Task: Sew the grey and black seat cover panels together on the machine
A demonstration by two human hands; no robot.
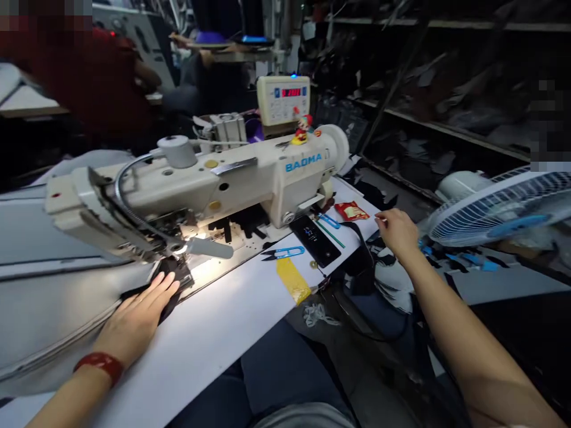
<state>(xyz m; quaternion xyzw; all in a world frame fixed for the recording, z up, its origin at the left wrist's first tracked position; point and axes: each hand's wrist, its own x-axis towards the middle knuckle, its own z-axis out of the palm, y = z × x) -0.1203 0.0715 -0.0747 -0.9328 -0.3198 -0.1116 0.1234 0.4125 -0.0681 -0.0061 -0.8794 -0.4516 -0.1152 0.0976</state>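
Observation:
My left hand [141, 310] lies flat with fingers stretched out on a dark piece of fabric [176, 279], just in front of the needle area of a cream BAOMA sewing machine [214, 181]. A red band sits on that wrist. My right hand [396, 232] reaches out to the right, past the table's edge, over a heap of black and white fabric pieces [392, 285]. Its fingers are curled, and whether they hold anything is hidden.
On the white table [214, 333] lie a phone [316, 239], blue thread snips [285, 253], a yellow strip [293, 280], a red packet [352, 210] and a blue pen. A white fan [504, 205] stands at right. A control box [284, 99] sits behind the machine. Another person in red works at back left.

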